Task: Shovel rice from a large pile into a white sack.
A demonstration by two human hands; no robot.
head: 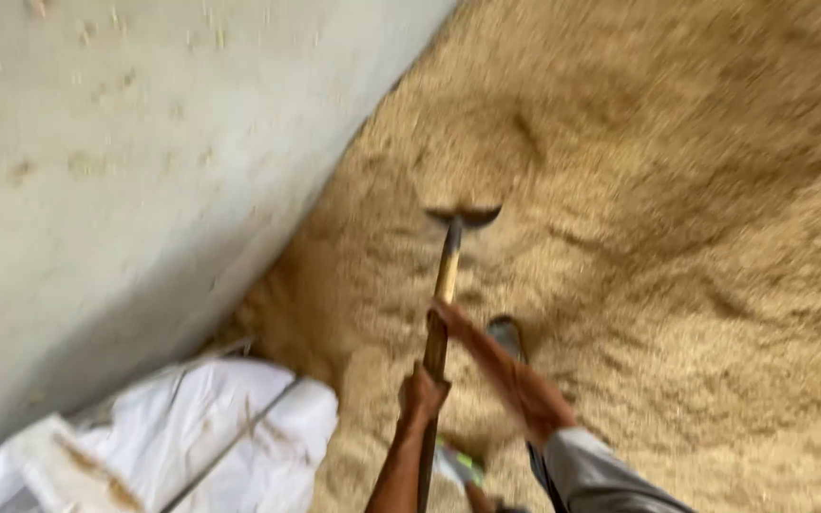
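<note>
Shovel (448, 285) handle in left hand (422, 394), right hand (505, 370) alongside.

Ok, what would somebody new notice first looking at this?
Probably the big heap of tan grain or husk filling the right and middle, banked against a pale grey wall on the left. In the middle, a shovel is loaded with it, its wooden handle gripped low by the left hand, the right hand blurred beside it. A white sack lies bottom left.
</note>
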